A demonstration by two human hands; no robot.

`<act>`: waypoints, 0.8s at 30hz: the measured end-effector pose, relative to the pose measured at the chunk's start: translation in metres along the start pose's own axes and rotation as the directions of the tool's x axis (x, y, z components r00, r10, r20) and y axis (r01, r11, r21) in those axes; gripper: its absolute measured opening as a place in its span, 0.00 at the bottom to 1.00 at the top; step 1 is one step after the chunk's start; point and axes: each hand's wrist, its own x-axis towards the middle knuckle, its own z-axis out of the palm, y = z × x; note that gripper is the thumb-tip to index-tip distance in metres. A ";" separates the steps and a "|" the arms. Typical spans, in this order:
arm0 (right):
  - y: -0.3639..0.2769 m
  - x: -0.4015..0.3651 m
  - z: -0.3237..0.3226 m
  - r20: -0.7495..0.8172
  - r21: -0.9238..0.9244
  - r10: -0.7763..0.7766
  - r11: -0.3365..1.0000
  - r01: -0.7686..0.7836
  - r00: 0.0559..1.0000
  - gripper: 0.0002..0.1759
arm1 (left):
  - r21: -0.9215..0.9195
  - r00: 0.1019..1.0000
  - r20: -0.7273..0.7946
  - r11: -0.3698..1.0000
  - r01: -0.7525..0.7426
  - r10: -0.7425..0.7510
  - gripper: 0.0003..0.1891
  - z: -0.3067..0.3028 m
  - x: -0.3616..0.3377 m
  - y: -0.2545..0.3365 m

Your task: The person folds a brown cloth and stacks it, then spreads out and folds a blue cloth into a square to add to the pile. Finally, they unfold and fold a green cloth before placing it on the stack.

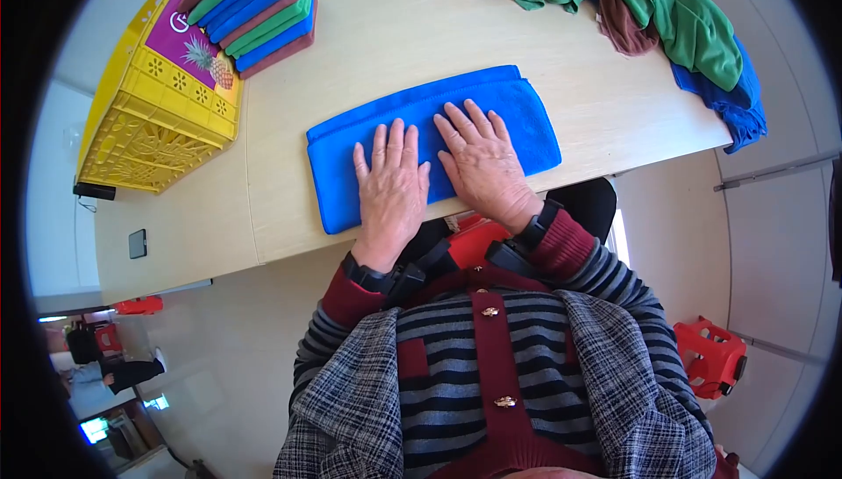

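A blue towel (pixel 338 163), folded into a long flat rectangle, lies near the front edge of the table. Flat on its left half rests my left hand (pixel 390 181), its fingers stretched out toward the towel's far side. My right hand (pixel 482 159) presses on the right half with fingers spread. Neither hand grips the cloth. Along the far side, a stitched fold edge of the towel shows beyond my fingertips.
At the back left, folded green, blue and brown towels (pixel 263 18) stand stacked against a yellow crate (pixel 175 102). Loose crumpled cloths (pixel 693 27) hang over the table's right edge. A small dark flat object (pixel 138 244) lies left. Red stools (pixel 706 356) and another person (pixel 114 378) are beyond.
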 end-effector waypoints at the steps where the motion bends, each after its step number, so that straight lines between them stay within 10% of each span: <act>1: 0.002 -0.001 -0.002 0.006 0.002 0.000 1.000 0.000 1.000 0.30 | 0.014 1.000 0.009 1.000 0.023 -0.023 0.31 -0.002 -0.003 -0.003; 24: 0.070 -0.029 -0.039 -0.069 -0.256 0.231 0.936 -0.241 0.971 0.30 | 0.233 0.895 -0.008 0.870 0.435 -0.445 0.28 -0.044 -0.059 -0.080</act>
